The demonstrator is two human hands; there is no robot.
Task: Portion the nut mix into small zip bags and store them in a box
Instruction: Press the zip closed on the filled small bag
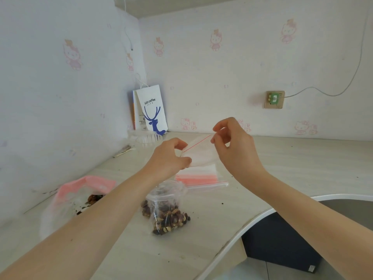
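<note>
An empty small zip bag (201, 153) with a red seal line hangs above the desk, held between both hands. My left hand (169, 158) pinches its left edge and my right hand (234, 142) pinches the top right corner at the seal. Below them lies a stack of flat zip bags (198, 175) with red strips. A clear bag with nut mix (166, 213) stands in front of the stack, its top open. A larger pink-topped bag (80, 197) with some nuts lies at the left, partly hidden by my left forearm.
A clear plastic box (147, 138) sits near the back corner by a white paper coffee bag (151, 110). The desk's curved front edge (252, 223) runs at the right, with a dark cabinet (282, 243) below. Crumbs dot the desk. A wall socket (274, 99) has a cable.
</note>
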